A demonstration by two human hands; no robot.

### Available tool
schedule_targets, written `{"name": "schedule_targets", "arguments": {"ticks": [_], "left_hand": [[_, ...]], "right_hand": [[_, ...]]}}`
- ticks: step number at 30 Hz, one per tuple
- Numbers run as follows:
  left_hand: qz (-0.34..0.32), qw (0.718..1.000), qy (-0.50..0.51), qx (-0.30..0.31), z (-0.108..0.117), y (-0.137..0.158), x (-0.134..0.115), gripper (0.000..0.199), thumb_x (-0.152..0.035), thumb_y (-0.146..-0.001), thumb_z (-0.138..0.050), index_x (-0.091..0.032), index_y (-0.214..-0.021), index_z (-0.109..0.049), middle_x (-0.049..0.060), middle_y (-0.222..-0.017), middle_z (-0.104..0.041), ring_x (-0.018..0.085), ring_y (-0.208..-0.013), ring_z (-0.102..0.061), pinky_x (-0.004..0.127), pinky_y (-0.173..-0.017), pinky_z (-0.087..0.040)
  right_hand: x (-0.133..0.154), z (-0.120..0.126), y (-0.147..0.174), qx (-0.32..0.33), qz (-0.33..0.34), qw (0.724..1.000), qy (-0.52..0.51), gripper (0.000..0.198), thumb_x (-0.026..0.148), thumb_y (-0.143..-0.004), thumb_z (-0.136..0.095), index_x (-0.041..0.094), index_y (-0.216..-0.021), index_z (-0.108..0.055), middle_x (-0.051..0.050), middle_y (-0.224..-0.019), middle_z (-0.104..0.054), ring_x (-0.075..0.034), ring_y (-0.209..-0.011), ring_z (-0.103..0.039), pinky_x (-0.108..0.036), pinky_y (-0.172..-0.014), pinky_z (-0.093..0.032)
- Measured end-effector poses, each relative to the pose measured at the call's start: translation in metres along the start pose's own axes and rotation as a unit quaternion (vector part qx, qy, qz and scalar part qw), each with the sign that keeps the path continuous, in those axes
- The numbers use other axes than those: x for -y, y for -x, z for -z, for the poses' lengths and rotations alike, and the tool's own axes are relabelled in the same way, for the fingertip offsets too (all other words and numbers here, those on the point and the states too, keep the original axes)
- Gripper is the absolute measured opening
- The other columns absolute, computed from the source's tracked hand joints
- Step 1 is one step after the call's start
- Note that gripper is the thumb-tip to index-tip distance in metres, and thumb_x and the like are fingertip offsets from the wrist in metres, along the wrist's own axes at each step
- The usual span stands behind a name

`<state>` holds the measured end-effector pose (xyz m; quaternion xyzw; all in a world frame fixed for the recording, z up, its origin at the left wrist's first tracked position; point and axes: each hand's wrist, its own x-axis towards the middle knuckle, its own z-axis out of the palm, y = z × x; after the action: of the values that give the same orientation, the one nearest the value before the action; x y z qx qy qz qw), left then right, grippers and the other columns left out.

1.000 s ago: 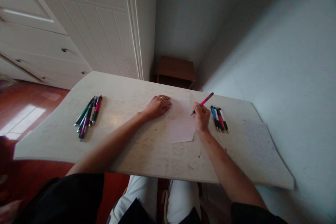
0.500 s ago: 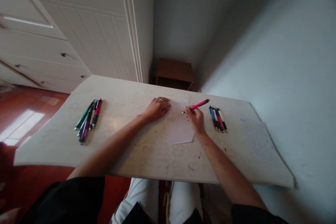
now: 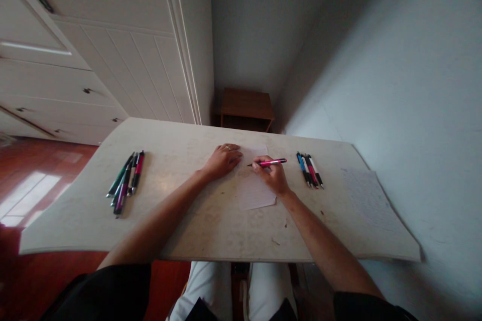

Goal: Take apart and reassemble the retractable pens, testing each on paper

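A pink pen [image 3: 274,162] with a dark tip and end is pinched in my right hand [image 3: 274,178]. Its point is at a small sheet of paper [image 3: 256,195], near some faint marks. My left hand [image 3: 222,161], a ring on one finger, rests flat with its fingertips at the paper's left edge. Right of my right hand lies a small row of pens [image 3: 309,170], blue, black, pink and white. On the left side of the table, a loose bunch of several pens [image 3: 126,180] in green, purple, black and red lies together.
The white table [image 3: 188,220] has stains and small dark specks. A sheet covered in writing [image 3: 367,195] lies at its right end, by the wall. Beyond the far edge stands a low brown wooden stand [image 3: 246,103]. White cabinets [image 3: 124,65] rise at the back left.
My right hand and the pink pen have shifted left and slightly down; the pen now lies flatter. The whole view has tilted a little. My left hand keeps its place on the paper.
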<state>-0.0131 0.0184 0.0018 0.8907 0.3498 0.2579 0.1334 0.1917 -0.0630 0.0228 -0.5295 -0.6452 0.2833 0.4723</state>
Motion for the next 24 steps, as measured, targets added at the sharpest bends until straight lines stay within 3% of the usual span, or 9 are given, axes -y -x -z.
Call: {"name": "schedule_targets", "arguments": {"ticks": [8,24], "left_hand": [[-0.004,1.000,-0.007,-0.002,0.0011,0.0006,-0.0010,0.029,-0.033,-0.094,-0.049,-0.020,-0.108,-0.072,0.011,-0.123,-0.064,0.026,-0.115,-0.057,0.045,-0.098,-0.045],[0.005,1.000,0.018,-0.010,0.0000,-0.0012,0.0010,0.026,-0.030,-0.092,-0.052,-0.021,-0.105,-0.073,0.011,-0.121,-0.066,0.026,-0.114,-0.059,0.045,-0.100,-0.046]], "right_hand": [[-0.0016,0.0041,-0.0027,-0.004,0.023,0.998,0.054,0.013,0.030,-0.079,-0.058,0.020,-0.073,-0.064,-0.002,-0.066,-0.066,-0.016,-0.061,-0.060,-0.027,-0.063,-0.048],[-0.0039,0.0055,-0.0030,-0.038,0.027,0.998,0.036,0.015,0.034,-0.082,-0.062,0.021,-0.087,-0.068,-0.003,-0.082,-0.070,-0.018,-0.073,-0.063,-0.029,-0.069,-0.049]]}}
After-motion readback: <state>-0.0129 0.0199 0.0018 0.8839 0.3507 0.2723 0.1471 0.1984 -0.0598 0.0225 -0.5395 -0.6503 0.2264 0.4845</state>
